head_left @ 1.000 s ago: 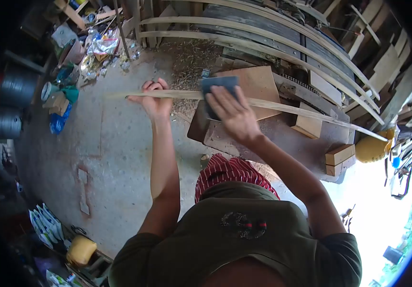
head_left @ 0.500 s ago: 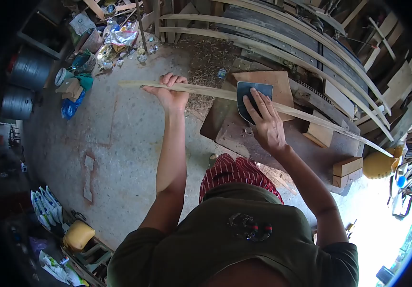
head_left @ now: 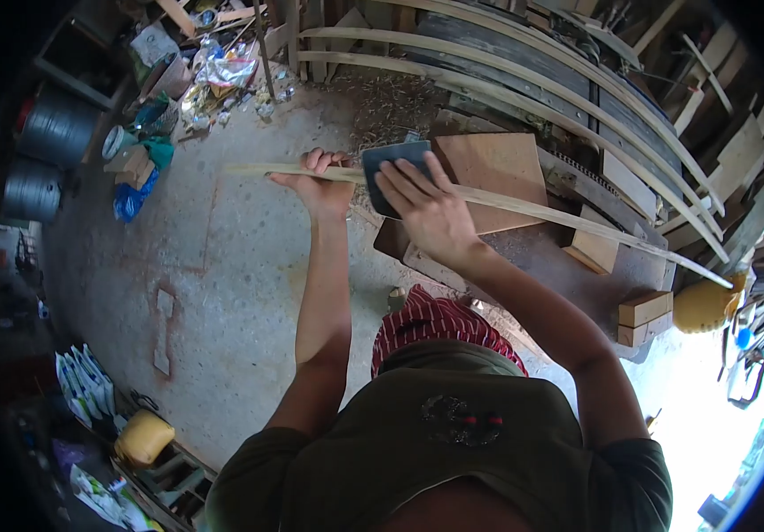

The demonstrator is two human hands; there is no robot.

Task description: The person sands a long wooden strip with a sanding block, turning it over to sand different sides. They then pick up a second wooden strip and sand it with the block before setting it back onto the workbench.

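A long, thin wooden strip (head_left: 532, 209) runs across in front of me, from over the floor at left to past the workbench at right. My left hand (head_left: 320, 188) is wrapped round it near its left end. On the strip, just right of that hand, lies a dark sheet of sandpaper (head_left: 385, 154). My right hand (head_left: 435, 215) presses it there, its fingers laid over the sheet, hiding the strip beneath. Under the strip, a flat wooden board (head_left: 497, 168) rests on the workbench (head_left: 537, 262).
Several curved wooden strips (head_left: 488, 84) lie beyond the bench. Wooden blocks (head_left: 645, 312) sit at its right corner, near a yellow container (head_left: 701, 306). Litter (head_left: 218, 75) covers the far-left floor, and dark drums (head_left: 55, 124) stand at left.
My right hand and the sandpaper have moved left along the strip, close to my left hand. The strip's left end has dipped slightly; my left hand keeps its grip.
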